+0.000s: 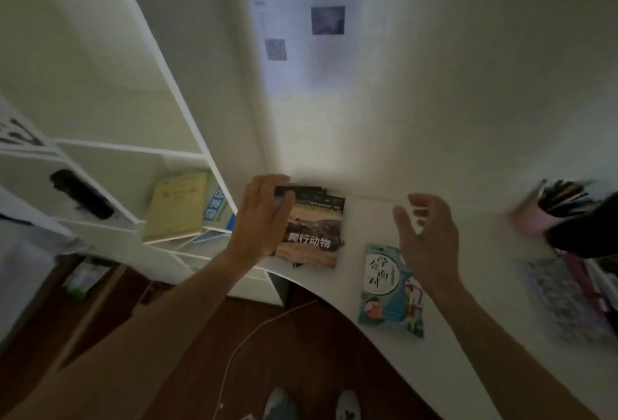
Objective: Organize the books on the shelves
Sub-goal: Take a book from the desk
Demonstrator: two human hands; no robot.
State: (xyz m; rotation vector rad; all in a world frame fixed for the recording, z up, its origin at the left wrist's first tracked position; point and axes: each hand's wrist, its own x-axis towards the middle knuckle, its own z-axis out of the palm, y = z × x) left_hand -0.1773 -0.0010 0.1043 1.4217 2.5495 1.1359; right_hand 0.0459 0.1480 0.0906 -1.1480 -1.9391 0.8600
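Note:
A small stack of books (312,229), its top cover brown with white characters, lies on the white desk (468,286) beside the shelf unit. My left hand (259,222) rests on the stack's left edge, fingers curled over the top corner. My right hand (424,232) hovers open above the desk, between the stack and a teal illustrated book (388,292) lying flat. A yellow book (177,205) and a blue-and-white book (217,205) lean inside a lower compartment of the white shelf unit (187,112).
A pink cup of pencils (548,209) stands at the desk's right, next to a dark object and a patterned book (565,299). A black device (82,194) sits on a left shelf. Below are the wooden floor, a white cable (254,329) and my shoes.

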